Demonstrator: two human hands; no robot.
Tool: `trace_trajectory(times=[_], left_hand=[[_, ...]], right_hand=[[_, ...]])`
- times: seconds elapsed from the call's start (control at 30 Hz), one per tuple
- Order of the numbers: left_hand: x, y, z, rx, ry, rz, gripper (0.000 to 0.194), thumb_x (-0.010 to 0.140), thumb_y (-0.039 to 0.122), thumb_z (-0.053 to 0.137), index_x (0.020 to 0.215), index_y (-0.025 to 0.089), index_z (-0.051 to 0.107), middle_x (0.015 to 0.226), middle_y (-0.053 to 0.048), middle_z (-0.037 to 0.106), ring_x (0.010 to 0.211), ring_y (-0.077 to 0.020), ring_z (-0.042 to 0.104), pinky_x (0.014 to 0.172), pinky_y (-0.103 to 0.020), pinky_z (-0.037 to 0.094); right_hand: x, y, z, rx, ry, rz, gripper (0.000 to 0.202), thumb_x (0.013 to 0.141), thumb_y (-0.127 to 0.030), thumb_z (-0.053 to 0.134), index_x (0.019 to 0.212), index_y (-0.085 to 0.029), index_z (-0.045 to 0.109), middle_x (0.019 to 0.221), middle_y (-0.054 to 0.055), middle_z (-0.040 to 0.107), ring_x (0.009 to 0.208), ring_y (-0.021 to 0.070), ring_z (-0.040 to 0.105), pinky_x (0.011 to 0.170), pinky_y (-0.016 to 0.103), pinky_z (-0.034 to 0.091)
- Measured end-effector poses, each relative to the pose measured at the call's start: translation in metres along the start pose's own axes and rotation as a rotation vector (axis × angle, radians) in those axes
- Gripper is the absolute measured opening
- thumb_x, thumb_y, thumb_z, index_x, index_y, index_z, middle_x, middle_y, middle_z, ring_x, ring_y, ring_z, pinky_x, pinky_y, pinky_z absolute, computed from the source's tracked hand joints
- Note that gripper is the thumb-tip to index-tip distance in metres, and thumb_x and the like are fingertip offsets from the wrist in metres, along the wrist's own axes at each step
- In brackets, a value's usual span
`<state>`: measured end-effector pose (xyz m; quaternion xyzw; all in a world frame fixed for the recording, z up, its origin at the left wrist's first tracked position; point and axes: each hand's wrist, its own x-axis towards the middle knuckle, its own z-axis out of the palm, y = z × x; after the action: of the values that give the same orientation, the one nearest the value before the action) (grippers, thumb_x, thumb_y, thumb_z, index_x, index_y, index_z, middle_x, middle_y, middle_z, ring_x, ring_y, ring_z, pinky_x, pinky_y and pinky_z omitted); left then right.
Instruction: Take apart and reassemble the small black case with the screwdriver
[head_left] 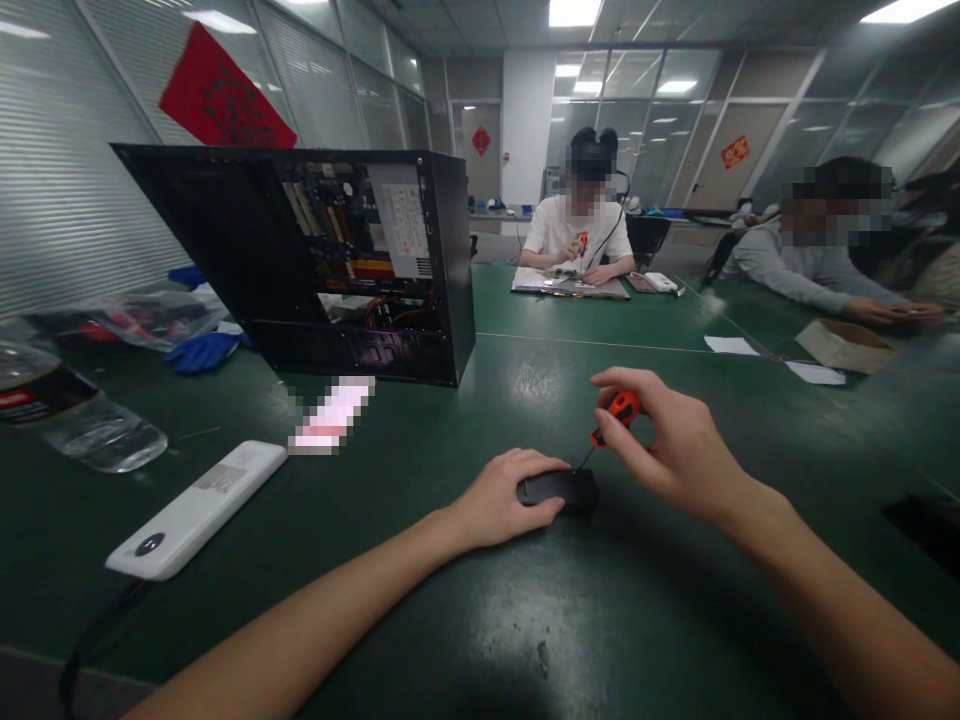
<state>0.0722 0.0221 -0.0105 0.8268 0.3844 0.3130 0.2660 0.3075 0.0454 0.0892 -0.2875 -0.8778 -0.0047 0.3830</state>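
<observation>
Green tabletop (pixel 450 650), computer case (pixel 292 265) at eleven o'clock! Left hand (pixel 501 498) grips a black device (pixel 577 490); right hand (pixel 686 445) pinches an orange screwdriver (pixel 622 404).

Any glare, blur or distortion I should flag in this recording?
Head view: pale glare on the green table nearest the wearer; head view: the computer case looks stretched toward the left; head view: the right edge is hazy, softening the grey-sleeved person; head view: screwdriver and black device read fairly clearly.
</observation>
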Motion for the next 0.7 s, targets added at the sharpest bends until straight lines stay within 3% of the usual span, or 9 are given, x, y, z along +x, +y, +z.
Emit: trace_trajectory(times=[0.4,0.57,0.7], left_hand=[[-0.001,-0.004,0.001,0.012,-0.010,-0.006,0.044,0.093,0.034,0.074,0.135,0.023,0.067,0.124,-0.006,0.072,0.111,-0.0245,0.066,0.102,-0.037,0.049],[-0.002,-0.005,0.000,0.002,-0.015,-0.012,0.047,0.093,0.040,0.076,0.135,0.024,0.067,0.123,-0.006,0.072,0.112,-0.0251,0.066,0.101,-0.038,0.049],[-0.002,-0.003,0.001,-0.005,0.000,-0.006,0.044,0.093,0.038,0.076,0.134,0.023,0.068,0.122,-0.006,0.073,0.111,-0.0243,0.066,0.101,-0.037,0.048]], right_hand=[[0.002,0.010,0.010,0.013,-0.032,0.016,0.027,0.102,-0.026,0.058,0.129,-0.020,0.053,0.106,0.006,0.071,0.082,0.0164,0.071,0.076,0.028,0.053],[0.006,0.005,-0.003,-0.182,-0.121,-0.055,0.023,0.103,-0.041,0.060,0.110,-0.019,0.058,0.091,0.004,0.068,0.076,0.0185,0.066,0.070,0.031,0.047],[0.013,-0.003,-0.022,-0.162,-0.278,0.034,0.009,0.101,-0.028,0.057,0.100,-0.020,0.059,0.090,0.003,0.065,0.079,0.0187,0.063,0.070,0.032,0.045]])
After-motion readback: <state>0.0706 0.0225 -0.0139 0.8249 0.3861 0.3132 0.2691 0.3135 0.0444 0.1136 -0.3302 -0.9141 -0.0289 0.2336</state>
